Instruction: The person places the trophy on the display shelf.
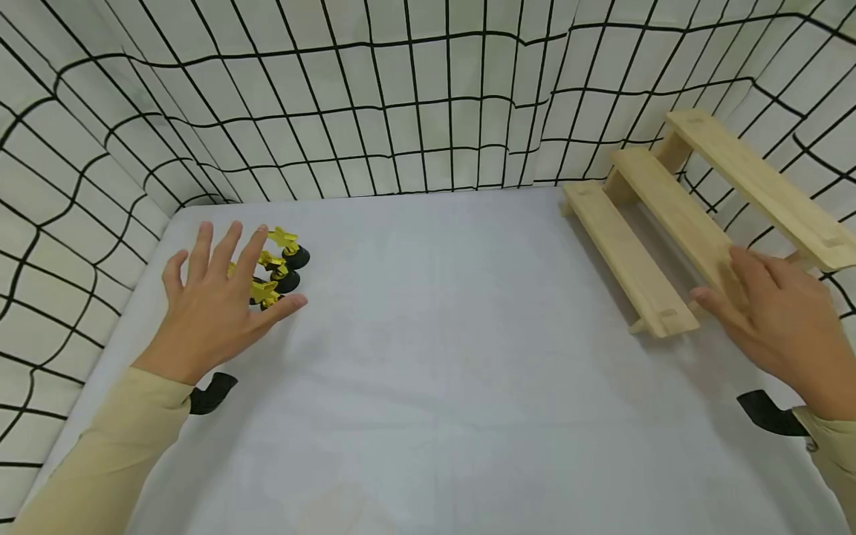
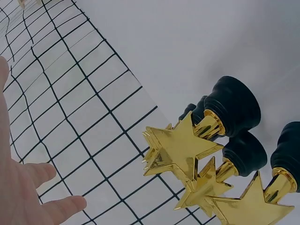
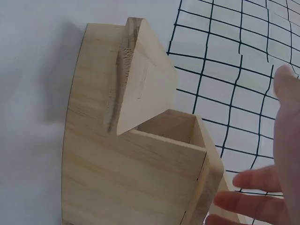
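My left hand (image 1: pixel 217 312) hovers with spread fingers over several small gold star trophies (image 1: pixel 284 241) on round black bases, at the left of the table. It partly covers them in the head view. Up close in the left wrist view, the star trophies (image 2: pixel 178 147) stand grouped, and the left hand (image 2: pixel 28 197) is apart from them. At the right is a three-tier wooden step shelf (image 1: pixel 622 256). My right hand (image 1: pixel 789 319) is over its near end, fingers extended; whether they touch the wood is unclear. The right wrist view shows the shelf's side panel (image 3: pixel 126 178).
A white cloth covers the table (image 1: pixel 435 357). Black wire grid panels (image 1: pixel 401 96) stand against white walls at the back and both sides. The shelf sits close to the right grid, the trophies nearer the left one.
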`<state>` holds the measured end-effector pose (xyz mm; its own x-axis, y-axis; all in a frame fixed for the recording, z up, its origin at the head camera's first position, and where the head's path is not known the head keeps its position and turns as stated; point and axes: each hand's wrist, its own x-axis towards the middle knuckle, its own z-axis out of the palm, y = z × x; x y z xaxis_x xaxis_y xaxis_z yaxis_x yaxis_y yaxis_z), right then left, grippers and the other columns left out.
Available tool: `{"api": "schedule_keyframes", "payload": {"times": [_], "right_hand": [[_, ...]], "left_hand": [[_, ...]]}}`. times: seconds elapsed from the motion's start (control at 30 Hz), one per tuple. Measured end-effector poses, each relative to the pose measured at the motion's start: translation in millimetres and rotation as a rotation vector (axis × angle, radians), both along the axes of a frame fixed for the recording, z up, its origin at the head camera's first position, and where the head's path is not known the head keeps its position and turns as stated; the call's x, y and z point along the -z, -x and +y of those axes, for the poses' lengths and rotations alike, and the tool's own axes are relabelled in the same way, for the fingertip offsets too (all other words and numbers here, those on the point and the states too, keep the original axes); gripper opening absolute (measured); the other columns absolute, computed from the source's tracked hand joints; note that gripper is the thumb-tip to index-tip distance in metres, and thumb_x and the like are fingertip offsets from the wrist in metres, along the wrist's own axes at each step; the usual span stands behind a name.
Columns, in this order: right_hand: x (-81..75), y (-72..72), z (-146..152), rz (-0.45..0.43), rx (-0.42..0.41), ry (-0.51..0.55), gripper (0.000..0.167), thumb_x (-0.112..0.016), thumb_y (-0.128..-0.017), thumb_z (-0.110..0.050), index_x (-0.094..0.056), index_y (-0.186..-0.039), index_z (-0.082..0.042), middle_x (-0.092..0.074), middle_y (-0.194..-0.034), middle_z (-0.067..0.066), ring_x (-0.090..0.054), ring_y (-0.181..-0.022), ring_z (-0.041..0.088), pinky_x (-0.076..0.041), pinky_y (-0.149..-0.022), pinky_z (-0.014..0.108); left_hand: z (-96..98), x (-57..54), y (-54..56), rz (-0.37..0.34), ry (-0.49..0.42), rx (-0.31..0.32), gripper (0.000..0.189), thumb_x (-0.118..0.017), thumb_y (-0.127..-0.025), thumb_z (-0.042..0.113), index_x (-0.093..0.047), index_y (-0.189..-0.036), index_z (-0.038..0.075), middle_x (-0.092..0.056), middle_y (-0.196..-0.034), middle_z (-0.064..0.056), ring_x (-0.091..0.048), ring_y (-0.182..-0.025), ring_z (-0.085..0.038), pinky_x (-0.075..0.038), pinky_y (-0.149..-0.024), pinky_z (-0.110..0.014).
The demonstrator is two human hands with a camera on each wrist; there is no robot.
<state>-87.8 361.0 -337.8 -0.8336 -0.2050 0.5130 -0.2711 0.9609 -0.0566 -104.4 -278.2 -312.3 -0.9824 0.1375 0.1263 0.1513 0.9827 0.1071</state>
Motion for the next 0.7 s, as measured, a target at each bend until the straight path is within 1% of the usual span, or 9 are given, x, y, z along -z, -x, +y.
{"api": "schedule_keyframes", "payload": {"times": [0.07, 0.13, 0.2, 0.27, 0.37, 0.4, 0.5, 0.63, 0.7], "right_hand": [[-3.1, -2.1, 0.4, -0.091, 0.108, 0.024, 0.100, -0.043, -0.098, -0.075, -0.052, -0.138, 0.015, -0.057, -0.123, 0.046, -0.056, -0.103, 0.063, -0.046, -0.080, 0.073], [-6.5, -3.9, 0.8, -0.145, 0.211, 0.038, 0.092, -0.053, -0.098, -0.068, -0.053, -0.137, 0.015, -0.057, -0.122, 0.046, -0.055, -0.105, 0.063, -0.047, -0.081, 0.072], [-8.5, -4.7, 1.2, -0.134, 0.255, 0.042, 0.086, -0.056, -0.099, -0.064, -0.057, -0.132, 0.016, -0.057, -0.122, 0.046, -0.056, -0.106, 0.062, -0.048, -0.082, 0.072], [-8.8, -5.5, 2.8, -0.092, 0.265, 0.044, 0.086, -0.055, -0.099, -0.065, -0.061, -0.125, 0.016, -0.060, -0.119, 0.045, -0.057, -0.102, 0.062, -0.049, -0.079, 0.071], [-7.7, -6.1, 5.7, -0.110, 0.293, 0.057, 0.090, -0.049, -0.100, -0.069, -0.062, -0.118, 0.019, -0.061, -0.113, 0.046, -0.058, -0.095, 0.064, -0.048, -0.074, 0.070], [-7.2, -6.2, 6.8, -0.140, 0.318, 0.061, 0.093, -0.047, -0.100, -0.070, -0.061, -0.118, 0.020, -0.060, -0.113, 0.047, -0.057, -0.095, 0.065, -0.047, -0.075, 0.070], [-5.7, -5.9, 10.6, -0.282, 0.413, 0.059, 0.102, -0.041, -0.099, -0.075, -0.058, -0.124, 0.022, -0.056, -0.119, 0.051, -0.054, -0.103, 0.068, -0.047, -0.082, 0.073], [-2.4, -5.5, 16.0, -0.433, 0.489, 0.064, 0.115, -0.033, -0.097, -0.080, -0.047, -0.131, 0.029, -0.046, -0.127, 0.057, -0.046, -0.115, 0.071, -0.043, -0.092, 0.078], [0.3, -5.3, 17.8, -0.451, 0.493, 0.088, 0.115, -0.033, -0.098, -0.080, -0.048, -0.129, 0.030, -0.046, -0.126, 0.058, -0.047, -0.113, 0.070, -0.044, -0.088, 0.078]], "left_hand": [[1.6, 0.6, 1.3, 0.003, -0.003, 0.012, 0.104, -0.056, -0.091, 0.076, -0.012, -0.168, 0.020, -0.016, -0.172, -0.024, 0.005, -0.162, -0.047, -0.005, -0.119, -0.078], [2.6, 1.3, 2.1, 0.007, -0.004, 0.021, 0.104, -0.056, -0.091, 0.075, -0.012, -0.168, 0.020, -0.017, -0.171, -0.025, 0.004, -0.162, -0.047, -0.005, -0.118, -0.078], [3.6, 1.8, 2.9, 0.008, 0.000, 0.027, 0.104, -0.057, -0.092, 0.075, -0.012, -0.167, 0.020, -0.018, -0.171, -0.026, 0.003, -0.162, -0.048, -0.006, -0.118, -0.077], [5.1, 2.1, 4.1, 0.007, 0.004, 0.031, 0.104, -0.056, -0.092, 0.075, -0.012, -0.167, 0.020, -0.018, -0.170, -0.026, 0.002, -0.161, -0.048, -0.006, -0.118, -0.077], [8.4, 1.6, 6.7, 0.000, 0.007, 0.038, 0.103, -0.056, -0.092, 0.075, -0.013, -0.167, 0.020, -0.018, -0.170, -0.026, 0.002, -0.161, -0.048, -0.006, -0.117, -0.077], [9.7, 1.3, 7.6, -0.002, 0.008, 0.042, 0.103, -0.056, -0.092, 0.075, -0.014, -0.167, 0.019, -0.019, -0.170, -0.026, 0.001, -0.161, -0.048, -0.006, -0.117, -0.077], [13.8, 0.7, 10.5, -0.001, 0.009, 0.058, 0.102, -0.056, -0.092, 0.075, -0.015, -0.167, 0.019, -0.021, -0.169, -0.026, -0.001, -0.161, -0.048, -0.008, -0.117, -0.076], [19.1, 0.8, 13.7, 0.020, 0.007, 0.080, 0.101, -0.058, -0.092, 0.073, -0.018, -0.166, 0.017, -0.025, -0.168, -0.027, -0.005, -0.161, -0.048, -0.011, -0.116, -0.074], [22.1, 0.6, 15.4, 0.034, 0.003, 0.093, 0.100, -0.059, -0.092, 0.072, -0.020, -0.165, 0.016, -0.028, -0.167, -0.027, -0.007, -0.160, -0.048, -0.013, -0.116, -0.072]]}}
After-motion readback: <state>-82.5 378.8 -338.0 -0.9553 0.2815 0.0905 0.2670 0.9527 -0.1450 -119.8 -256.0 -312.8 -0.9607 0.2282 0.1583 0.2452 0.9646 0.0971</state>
